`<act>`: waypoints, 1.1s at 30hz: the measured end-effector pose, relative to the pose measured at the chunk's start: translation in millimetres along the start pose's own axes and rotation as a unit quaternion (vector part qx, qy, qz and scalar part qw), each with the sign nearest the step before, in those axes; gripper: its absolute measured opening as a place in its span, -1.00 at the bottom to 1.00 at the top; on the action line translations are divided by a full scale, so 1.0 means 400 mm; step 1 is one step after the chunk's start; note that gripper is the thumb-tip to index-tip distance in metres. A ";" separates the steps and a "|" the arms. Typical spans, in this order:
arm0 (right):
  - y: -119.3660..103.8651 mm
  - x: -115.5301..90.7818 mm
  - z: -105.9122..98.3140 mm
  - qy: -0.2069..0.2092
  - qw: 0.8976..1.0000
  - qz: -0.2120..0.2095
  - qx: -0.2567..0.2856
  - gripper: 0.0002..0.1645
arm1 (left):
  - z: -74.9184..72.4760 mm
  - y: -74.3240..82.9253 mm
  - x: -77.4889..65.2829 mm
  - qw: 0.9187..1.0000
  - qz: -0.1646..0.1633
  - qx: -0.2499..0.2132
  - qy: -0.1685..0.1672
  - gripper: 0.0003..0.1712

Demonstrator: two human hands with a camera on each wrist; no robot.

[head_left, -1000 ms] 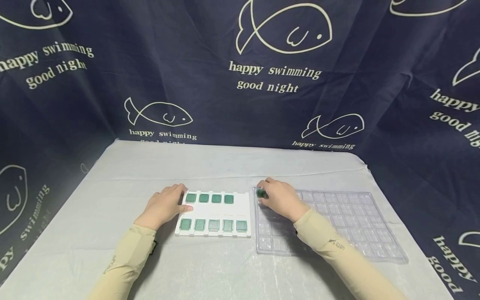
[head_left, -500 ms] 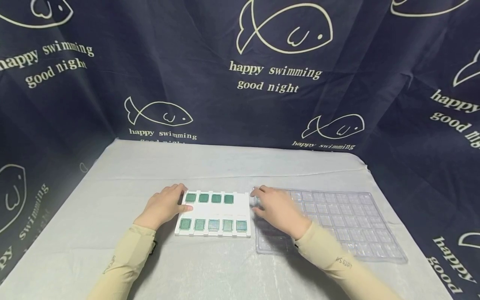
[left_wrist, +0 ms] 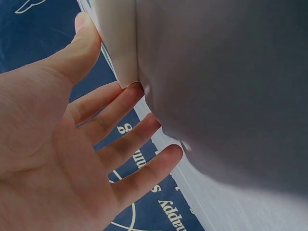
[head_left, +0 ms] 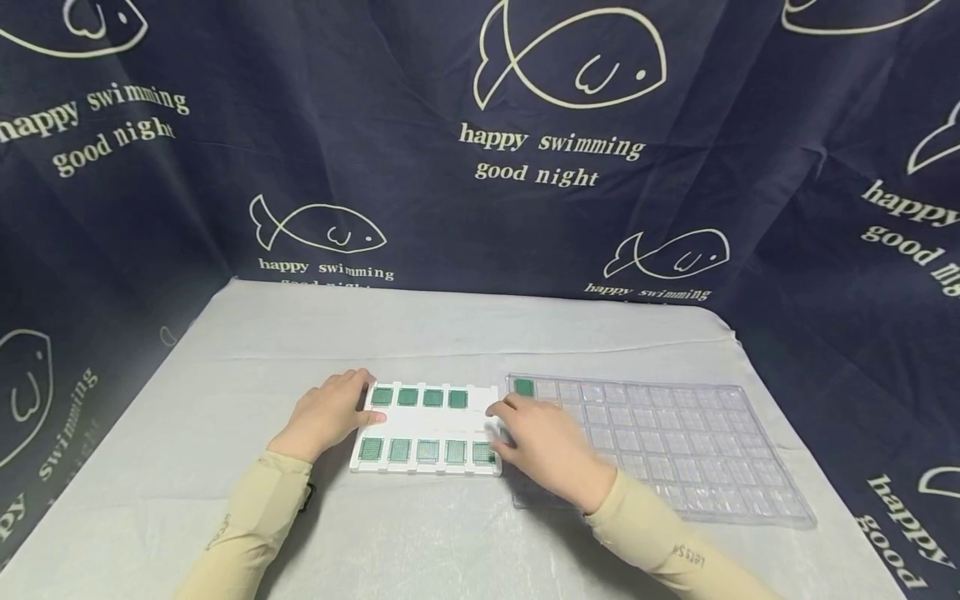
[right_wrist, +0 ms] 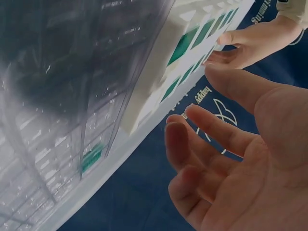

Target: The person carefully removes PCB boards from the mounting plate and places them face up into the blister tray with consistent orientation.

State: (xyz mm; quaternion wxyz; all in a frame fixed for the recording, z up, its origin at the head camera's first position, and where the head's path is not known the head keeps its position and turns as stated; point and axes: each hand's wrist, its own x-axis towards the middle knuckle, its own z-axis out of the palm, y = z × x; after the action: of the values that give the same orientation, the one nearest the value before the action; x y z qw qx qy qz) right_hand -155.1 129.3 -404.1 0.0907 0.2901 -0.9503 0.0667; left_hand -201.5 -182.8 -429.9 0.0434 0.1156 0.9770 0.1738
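A white tray [head_left: 420, 419] holds two rows of small green square chips [head_left: 427, 451], which look like circuit boards. My left hand [head_left: 322, 417] grips its left edge, thumb on top and fingertips along the side. In the left wrist view, the tray's pale edge [left_wrist: 118, 43] lies against those fingers. My right hand [head_left: 551, 446] hovers at the tray's right end, with fingers spread and nothing between them. To the right lies a clear compartment tray [head_left: 660, 385], partly hidden under the right hand. One green chip [head_left: 523, 387] sits in its far left compartment.
A pale cloth [head_left: 420, 333] covers the table. Behind it hangs a dark blue curtain [head_left: 450, 233] printed with fish and lettering. The two trays lie side by side with a narrow gap between them.
The right hand has let go of a green chip in the clear tray's far left compartment. It has moved left and nearer to me, to the white tray. The left hand stays put.
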 end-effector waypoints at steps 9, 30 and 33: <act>-0.022 -0.008 0.016 -0.015 1.000 -0.007 0.004 -0.49 | 0.003 -0.003 0.004 1.000 0.003 0.001 0.003 -0.37; -0.050 -0.014 0.045 -0.022 1.000 -0.005 -0.006 -0.51 | 0.005 -0.006 -0.001 1.000 -0.004 -0.010 0.002 -0.38; -0.052 -0.014 0.045 -0.015 1.000 -0.011 -0.010 -0.52 | 0.005 -0.005 -0.001 1.000 -0.002 -0.010 0.003 -0.37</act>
State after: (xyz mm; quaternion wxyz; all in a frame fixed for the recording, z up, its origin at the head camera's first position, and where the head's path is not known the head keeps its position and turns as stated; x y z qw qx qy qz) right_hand -141.0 112.0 -421.5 0.0800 0.3004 -0.9490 0.0517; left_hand -201.5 -184.2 -432.3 0.0420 0.1123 0.9757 0.1833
